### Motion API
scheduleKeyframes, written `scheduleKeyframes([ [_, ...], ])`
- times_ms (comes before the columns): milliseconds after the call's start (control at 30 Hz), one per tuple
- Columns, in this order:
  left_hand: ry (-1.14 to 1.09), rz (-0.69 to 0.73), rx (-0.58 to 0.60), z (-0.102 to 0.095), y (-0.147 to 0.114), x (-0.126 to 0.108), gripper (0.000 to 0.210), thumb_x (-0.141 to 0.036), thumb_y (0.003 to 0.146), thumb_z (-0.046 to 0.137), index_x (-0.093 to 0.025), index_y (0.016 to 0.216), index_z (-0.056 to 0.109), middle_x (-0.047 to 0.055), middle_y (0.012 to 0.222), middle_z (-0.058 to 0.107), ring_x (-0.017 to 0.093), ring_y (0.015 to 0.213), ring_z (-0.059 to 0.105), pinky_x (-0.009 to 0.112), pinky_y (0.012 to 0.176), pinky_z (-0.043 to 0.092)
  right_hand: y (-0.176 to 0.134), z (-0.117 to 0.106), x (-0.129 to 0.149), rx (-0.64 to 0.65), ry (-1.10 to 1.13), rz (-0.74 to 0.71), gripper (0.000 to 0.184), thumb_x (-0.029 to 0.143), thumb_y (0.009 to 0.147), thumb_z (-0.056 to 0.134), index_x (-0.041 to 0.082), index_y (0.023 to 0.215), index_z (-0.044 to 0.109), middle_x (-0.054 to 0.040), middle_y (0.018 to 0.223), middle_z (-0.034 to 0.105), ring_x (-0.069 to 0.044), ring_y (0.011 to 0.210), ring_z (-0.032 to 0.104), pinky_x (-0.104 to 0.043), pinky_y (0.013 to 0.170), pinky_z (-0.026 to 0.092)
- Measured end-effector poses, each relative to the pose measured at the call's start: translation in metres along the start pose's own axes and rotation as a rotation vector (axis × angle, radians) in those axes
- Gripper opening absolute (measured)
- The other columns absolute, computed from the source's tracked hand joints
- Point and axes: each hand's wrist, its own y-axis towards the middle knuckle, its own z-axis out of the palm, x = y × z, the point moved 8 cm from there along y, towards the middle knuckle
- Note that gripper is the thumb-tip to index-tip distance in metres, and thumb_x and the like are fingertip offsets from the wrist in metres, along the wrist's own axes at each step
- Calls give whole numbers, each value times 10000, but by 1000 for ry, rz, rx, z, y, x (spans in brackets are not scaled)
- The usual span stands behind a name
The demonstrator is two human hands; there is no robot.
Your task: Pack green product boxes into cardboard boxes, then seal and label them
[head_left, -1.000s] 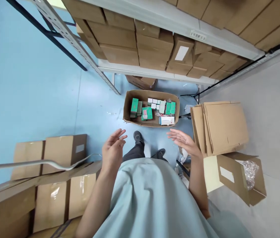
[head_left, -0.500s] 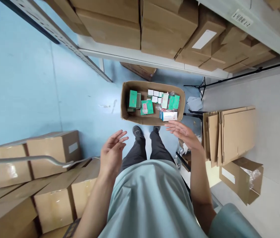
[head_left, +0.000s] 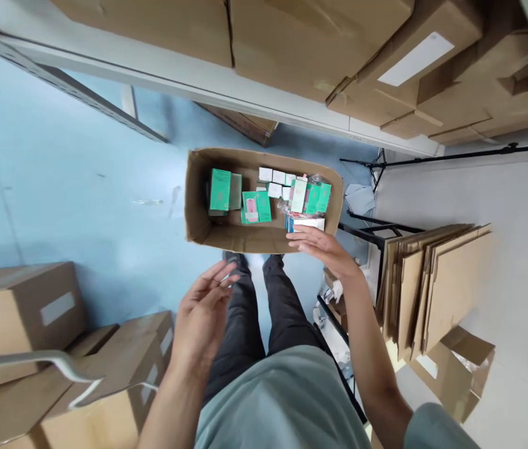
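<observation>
An open cardboard box [head_left: 198,236] stands on the floor just ahead of my feet. Inside it lie several green cartons [head_left: 220,189], a cluster of small white-topped cartons [head_left: 274,189] and a white and blue carton [head_left: 308,222]. My left hand [head_left: 203,305] hovers left of my legs, below the box's near left corner, fingers apart and holding nothing. My right hand [head_left: 322,248] reaches over the near right rim in this view, fingers stretched out and holding nothing. It partly covers the white and blue carton; whether it touches the rim I cannot tell.
A shelf [head_left: 175,87] loaded with large cartons [head_left: 311,43] runs across the far side. Stacked cardboard boxes [head_left: 25,305] rise at left, with a grey curved bar [head_left: 34,358] before them. Flattened cardboard sheets [head_left: 451,280] lean at right near a black metal frame [head_left: 379,237].
The view has shifted, and the box and shelf appear larger and closer. Both hands stay open and apart, with the right hand now overlapping the box's near rim more.
</observation>
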Motion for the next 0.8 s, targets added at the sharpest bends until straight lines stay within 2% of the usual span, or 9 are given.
scheduleKeyframes([
  [167, 24, -58, 26, 23, 58, 36, 353, -303, 755, 867, -229, 1099, 838, 103, 1261, 828, 225, 1008, 765, 307, 805, 603, 61, -33, -36, -42, -176, 11, 693, 705, 951, 808, 312, 1507, 682, -101, 1504, 748, -290, 1396, 718, -490, 1250, 552],
  [333, -10, -118, 78, 53, 145, 88, 362, -238, 797, 761, -209, 1155, 807, 120, 1260, 821, 219, 1019, 779, 326, 871, 614, 138, -93, -87, -117, -410, 35, 646, 685, 970, 798, 286, 1466, 694, -122, 1441, 776, -293, 1360, 740, -483, 1189, 600],
  [433, -72, -267, 52, 69, 209, 127, 292, -181, 808, 708, -201, 1090, 782, 126, 1220, 816, 205, 996, 772, 311, 840, 621, 193, -140, -123, -194, -528, 86, 591, 591, 1014, 785, 243, 1479, 675, -144, 1433, 772, -290, 1303, 773, -460, 1123, 634],
  [533, -182, -448, 21, 86, 265, 167, 165, -161, 849, 665, -203, 992, 736, 155, 1201, 802, 238, 1034, 774, 349, 835, 644, 248, -179, -160, -245, -661, 142, 504, 454, 1080, 718, 165, 1488, 655, -188, 1429, 766, -290, 1261, 791, -452, 1090, 640],
  [667, -239, -555, 52, 120, 321, 214, 100, -181, 924, 638, -185, 1009, 691, 189, 1205, 771, 267, 1069, 771, 380, 895, 648, 314, -215, -207, -250, -947, 110, 432, 407, 1095, 699, 114, 1413, 695, -228, 1431, 756, -316, 1354, 742, -490, 1193, 573],
  [800, -230, -618, 42, 156, 365, 266, 264, -249, 983, 636, -177, 1233, 683, 183, 1227, 748, 299, 1152, 748, 414, 934, 647, 370, -245, -244, -266, -1156, -20, 566, 545, 1079, 713, 127, 1458, 669, -249, 1481, 711, -386, 1491, 632, -629, 1310, 443],
])
